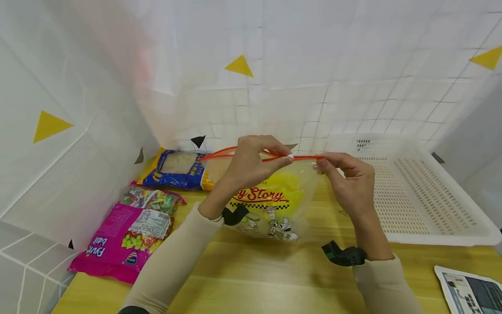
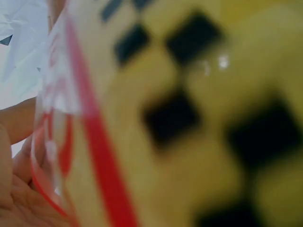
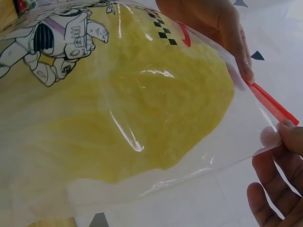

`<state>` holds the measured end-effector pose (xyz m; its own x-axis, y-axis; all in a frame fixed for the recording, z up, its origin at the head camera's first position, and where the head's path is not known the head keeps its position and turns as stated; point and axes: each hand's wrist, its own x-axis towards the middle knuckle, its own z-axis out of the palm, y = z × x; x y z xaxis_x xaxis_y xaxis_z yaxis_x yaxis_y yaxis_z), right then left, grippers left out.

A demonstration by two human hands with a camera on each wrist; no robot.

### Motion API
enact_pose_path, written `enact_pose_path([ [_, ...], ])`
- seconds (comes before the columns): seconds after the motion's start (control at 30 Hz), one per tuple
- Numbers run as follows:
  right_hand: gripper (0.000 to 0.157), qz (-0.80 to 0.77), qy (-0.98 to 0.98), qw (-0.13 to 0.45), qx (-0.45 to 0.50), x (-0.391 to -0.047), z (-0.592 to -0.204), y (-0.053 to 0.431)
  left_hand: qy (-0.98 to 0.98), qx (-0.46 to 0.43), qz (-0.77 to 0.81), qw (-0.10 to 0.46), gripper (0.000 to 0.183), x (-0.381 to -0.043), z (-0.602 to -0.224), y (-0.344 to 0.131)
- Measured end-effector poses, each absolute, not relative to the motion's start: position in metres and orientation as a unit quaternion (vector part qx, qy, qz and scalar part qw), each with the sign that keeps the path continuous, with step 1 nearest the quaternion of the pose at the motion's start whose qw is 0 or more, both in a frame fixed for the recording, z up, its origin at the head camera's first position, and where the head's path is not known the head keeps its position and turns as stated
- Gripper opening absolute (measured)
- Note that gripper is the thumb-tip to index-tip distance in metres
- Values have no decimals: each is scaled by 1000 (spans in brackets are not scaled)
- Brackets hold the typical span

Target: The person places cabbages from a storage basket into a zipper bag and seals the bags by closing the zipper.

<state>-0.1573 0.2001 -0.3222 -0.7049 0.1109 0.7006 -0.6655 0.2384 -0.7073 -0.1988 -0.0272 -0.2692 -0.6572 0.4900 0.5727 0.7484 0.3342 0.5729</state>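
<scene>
A clear zip bag printed with cartoon figures and red "Story" lettering hangs upright between both hands above the table. Along its top runs a red zip strip, its left part spread apart and its right part drawn together. My left hand pinches the white slider on this strip between thumb and fingers. The right hand pinches the strip's right end. Something yellow shows inside the bag in the right wrist view. The left wrist view is filled by the bag's blurred checkered print.
On the right stands a white perforated basket. At the left lie a pink candy bag, a colourful snack packet and a blue and yellow packet. A printed packet lies at the front right of the wooden table.
</scene>
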Motion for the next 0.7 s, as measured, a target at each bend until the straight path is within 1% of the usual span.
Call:
enact_pose_path([
  [0.2, 7, 604, -692, 347, 191, -160, -320, 209, -812, -362, -436, 144, 8, -199, -269, -39],
  [0.7, 9, 620, -681, 349, 173, -164, -324, 226, -826, -333, -432, 145, 8, -203, -274, -66],
])
